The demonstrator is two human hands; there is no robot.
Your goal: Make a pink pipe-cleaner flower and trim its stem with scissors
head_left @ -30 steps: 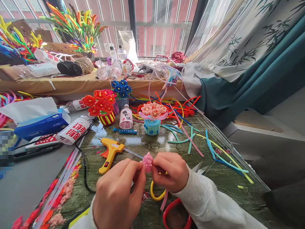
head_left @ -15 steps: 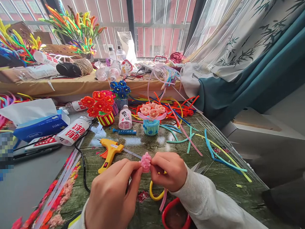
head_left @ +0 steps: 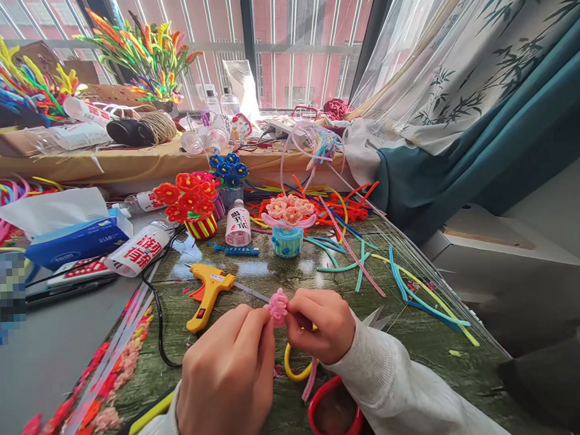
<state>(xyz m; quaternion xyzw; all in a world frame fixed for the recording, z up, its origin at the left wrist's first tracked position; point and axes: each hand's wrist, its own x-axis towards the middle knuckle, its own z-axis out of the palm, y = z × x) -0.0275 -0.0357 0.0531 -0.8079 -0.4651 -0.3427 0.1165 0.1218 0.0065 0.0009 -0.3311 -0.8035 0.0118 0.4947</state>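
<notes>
While left hand (head_left: 228,365) and right hand (head_left: 323,324) pinch a fuzzy pink piece (head_left: 278,307), its long axis runs near-upright. Standing bottle (head_left: 237,224): black Chinese lettering.

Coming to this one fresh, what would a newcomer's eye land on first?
Probably the small, curled, fuzzy pink piece pinched between the left hand and right hand, near the lower middle. Beyond it to the left lies a yellow plastic glue gun, with bright red fuzzy flowers in a striped pot farther back. At upper left, a tall orange, yellow and green fuzzy bunch stands out before the window.
</notes>
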